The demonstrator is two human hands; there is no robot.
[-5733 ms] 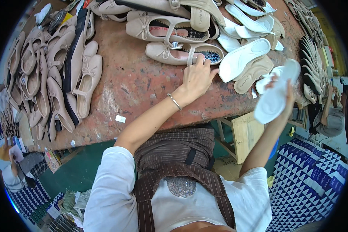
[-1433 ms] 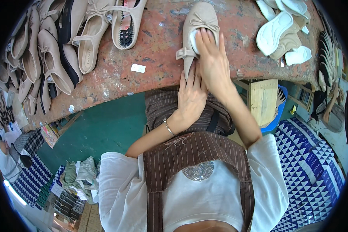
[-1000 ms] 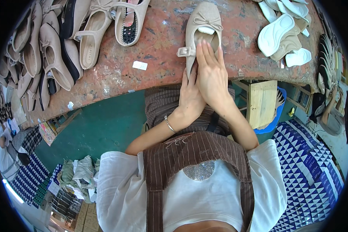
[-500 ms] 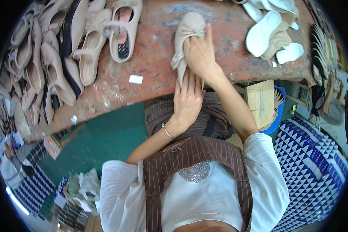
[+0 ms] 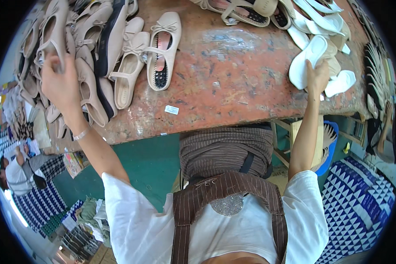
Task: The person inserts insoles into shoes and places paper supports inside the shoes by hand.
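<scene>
My left hand (image 5: 60,86) is over the heap of beige shoes at the left. Its fingers, slightly blurred, close round the heel end of a beige strapped shoe (image 5: 55,26) on top of the heap. Over on the right, my right hand (image 5: 318,77) pinches the edge of a white insole (image 5: 300,70). Under and beside that hand lie beige insole-shaped pieces (image 5: 334,66) and another white insole (image 5: 341,83). Closest to the heap's inner side is a beige shoe with a bow (image 5: 167,26), its dotted black lining showing.
The worn red-brown table (image 5: 233,88) curves across in front of me. More beige shoes (image 5: 237,13) lie at its far edge. A small white label (image 5: 171,109) sits near the front edge. Below the right side stand a wooden stool (image 5: 314,145) and a blue bin (image 5: 331,152).
Both hands have parted from the bow shoe at the table's middle, and it no longer lies there. My left hand went to the shoe heap, my right to the white insoles. The view shifted.
</scene>
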